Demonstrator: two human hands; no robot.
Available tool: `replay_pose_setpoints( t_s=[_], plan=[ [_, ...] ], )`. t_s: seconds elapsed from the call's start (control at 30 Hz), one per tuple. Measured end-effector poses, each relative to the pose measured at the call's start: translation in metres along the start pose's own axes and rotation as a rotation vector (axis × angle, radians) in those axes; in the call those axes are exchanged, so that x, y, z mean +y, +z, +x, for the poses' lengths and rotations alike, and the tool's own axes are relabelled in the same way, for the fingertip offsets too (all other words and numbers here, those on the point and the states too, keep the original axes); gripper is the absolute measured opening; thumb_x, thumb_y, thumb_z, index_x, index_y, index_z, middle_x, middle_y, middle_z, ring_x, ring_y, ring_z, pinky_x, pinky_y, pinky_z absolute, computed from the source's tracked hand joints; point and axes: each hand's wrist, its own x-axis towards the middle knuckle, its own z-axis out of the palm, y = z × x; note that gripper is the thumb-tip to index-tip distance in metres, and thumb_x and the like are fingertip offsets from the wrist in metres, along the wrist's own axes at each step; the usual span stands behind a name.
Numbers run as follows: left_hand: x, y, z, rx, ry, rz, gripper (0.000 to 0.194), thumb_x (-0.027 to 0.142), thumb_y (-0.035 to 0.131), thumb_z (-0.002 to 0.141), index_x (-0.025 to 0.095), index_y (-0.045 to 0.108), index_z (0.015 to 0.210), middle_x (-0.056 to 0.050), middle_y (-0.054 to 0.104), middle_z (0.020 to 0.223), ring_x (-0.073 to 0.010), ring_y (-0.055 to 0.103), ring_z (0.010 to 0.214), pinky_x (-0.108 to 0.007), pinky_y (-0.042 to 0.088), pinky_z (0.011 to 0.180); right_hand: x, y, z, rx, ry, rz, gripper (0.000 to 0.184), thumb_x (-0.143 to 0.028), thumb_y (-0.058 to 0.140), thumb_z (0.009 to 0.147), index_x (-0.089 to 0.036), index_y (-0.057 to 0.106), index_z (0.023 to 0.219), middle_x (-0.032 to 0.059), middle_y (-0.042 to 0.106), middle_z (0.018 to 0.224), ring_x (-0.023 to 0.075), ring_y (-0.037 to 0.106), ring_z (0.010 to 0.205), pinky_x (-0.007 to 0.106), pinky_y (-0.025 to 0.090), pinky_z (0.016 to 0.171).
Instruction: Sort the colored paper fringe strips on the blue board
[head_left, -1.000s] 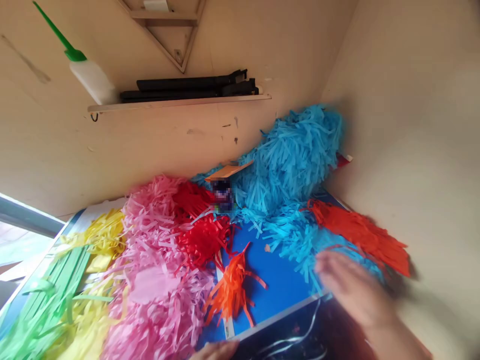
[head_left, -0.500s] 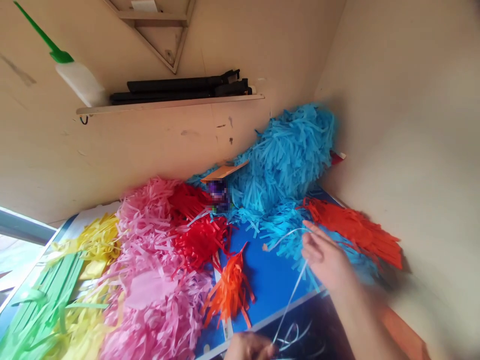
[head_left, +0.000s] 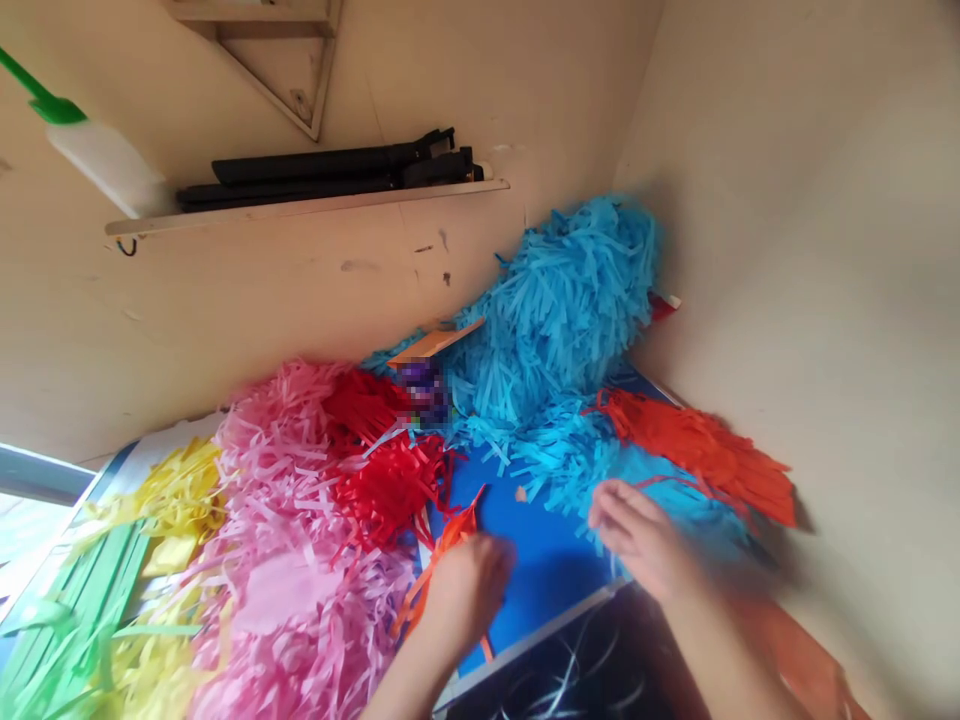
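Observation:
My left hand (head_left: 474, 582) is closed and blurred, its back towards me, in front of a small orange paper tassel (head_left: 454, 535). Whatever its fingers grip, if anything, is hidden. My right hand (head_left: 637, 535) hovers above the front of the blue tabletop (head_left: 544, 585), near light-blue fringe. Its fingers are curled together, and I cannot make out anything in them. Loose white string (head_left: 577, 665) lies in blurred strands over the dark area below the table edge.
Pink paper fringe (head_left: 300, 590), red fringe (head_left: 390, 485), yellow strips (head_left: 184, 490) and green strips (head_left: 97, 570) cover the left side. A tall light-blue fringe heap (head_left: 570, 300) fills the corner. An orange-red fringed bundle (head_left: 705, 450) lies right. A shelf (head_left: 315, 208) holds black items.
My left hand has risen from the bottom edge to the orange tassel. The white string stretched between my hands no longer shows there. My right hand has shifted slightly down and its fingers have curled.

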Motion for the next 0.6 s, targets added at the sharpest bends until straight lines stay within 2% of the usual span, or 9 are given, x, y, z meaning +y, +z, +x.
replay_pose_setpoints(
  t_s=[0.1, 0.17, 0.23, 0.3, 0.37, 0.43, 0.5, 0.6],
  plan=[
    [0.015, 0.003, 0.051, 0.074, 0.041, 0.221, 0.009, 0.011, 0.063, 0.076, 0.020, 0.066, 0.074, -0.012, 0.065, 0.089, -0.0306, 0.059, 0.101, -0.040, 0.040, 0.091, 0.023, 0.022, -0.006, -0.091, 0.053, 0.004, 0.035, -0.045, 0.083, 0.075, -0.016, 0.064, 0.082, -0.0010, 0.059, 0.062, 0.0036, 0.030, 0.046, 0.018, 0.022, 0.045],
    [0.018, 0.002, 0.066, 0.105, 0.034, 0.240, 0.011, 0.009, 0.059, 0.078, 0.018, 0.064, 0.073, -0.013, 0.064, 0.087, -0.0317, 0.059, 0.102, -0.041, 0.039, 0.092, 0.032, 0.026, -0.008, -0.104, 0.070, -0.014, 0.038, -0.048, 0.082, 0.074, -0.016, 0.064, 0.084, -0.0027, 0.054, 0.059, 0.0049, 0.030, 0.047, 0.019, 0.019, 0.046],
    [0.018, -0.002, 0.063, 0.106, 0.034, 0.246, 0.013, 0.012, 0.058, 0.081, 0.018, 0.063, 0.070, -0.011, 0.063, 0.081, -0.0300, 0.060, 0.095, -0.040, 0.040, 0.089, 0.037, 0.025, -0.010, -0.094, 0.074, -0.039, 0.039, -0.050, 0.081, 0.073, -0.016, 0.064, 0.084, -0.0038, 0.051, 0.057, 0.0057, 0.030, 0.047, 0.020, 0.018, 0.046],
    [0.020, -0.008, 0.045, 0.080, 0.057, 0.222, 0.014, 0.022, 0.058, 0.085, 0.019, 0.064, 0.074, -0.008, 0.064, 0.081, -0.0260, 0.062, 0.088, -0.035, 0.042, 0.083, 0.039, 0.025, -0.012, -0.081, 0.055, -0.065, 0.039, -0.050, 0.080, 0.075, -0.016, 0.063, 0.081, -0.0038, 0.051, 0.057, 0.0063, 0.031, 0.048, 0.020, 0.018, 0.047],
    [0.024, -0.012, 0.022, -0.001, 0.051, 0.040, 0.021, 0.038, 0.059, 0.088, 0.019, 0.065, 0.080, -0.005, 0.065, 0.080, -0.0205, 0.061, 0.077, -0.030, 0.044, 0.074, 0.040, 0.031, -0.015, -0.084, 0.034, -0.090, 0.038, -0.052, 0.077, 0.078, -0.017, 0.061, 0.079, -0.0039, 0.051, 0.057, 0.0069, 0.032, 0.049, 0.020, 0.019, 0.047],
    [0.028, -0.013, 0.000, -0.134, -0.072, -0.392, 0.031, 0.049, 0.067, 0.082, 0.019, 0.064, 0.080, -0.002, 0.063, 0.071, -0.0151, 0.057, 0.063, -0.025, 0.042, 0.064, 0.041, 0.043, -0.016, -0.120, 0.033, -0.119, 0.040, -0.054, 0.076, 0.079, -0.017, 0.061, 0.081, -0.0042, 0.051, 0.057, 0.0069, 0.033, 0.048, 0.020, 0.021, 0.046],
    [0.030, -0.010, -0.016, -0.211, -0.218, -0.753, 0.036, 0.050, 0.077, 0.073, 0.018, 0.063, 0.080, 0.001, 0.061, 0.066, -0.0115, 0.053, 0.057, -0.022, 0.040, 0.058, 0.043, 0.058, -0.017, -0.181, 0.033, -0.152, 0.042, -0.056, 0.076, 0.078, -0.017, 0.064, 0.087, -0.0032, 0.055, 0.061, 0.0079, 0.040, 0.050, 0.020, 0.026, 0.047],
    [0.029, -0.005, -0.027, -0.180, -0.286, -0.938, 0.036, 0.044, 0.085, 0.067, 0.018, 0.063, 0.079, 0.002, 0.062, 0.066, -0.0097, 0.053, 0.060, -0.020, 0.042, 0.061, 0.047, 0.077, -0.018, -0.269, 0.022, -0.179, 0.039, -0.052, 0.076, 0.079, -0.016, 0.066, 0.089, -0.0012, 0.061, 0.068, 0.0107, 0.052, 0.058, 0.022, 0.039, 0.055]
  ],
)
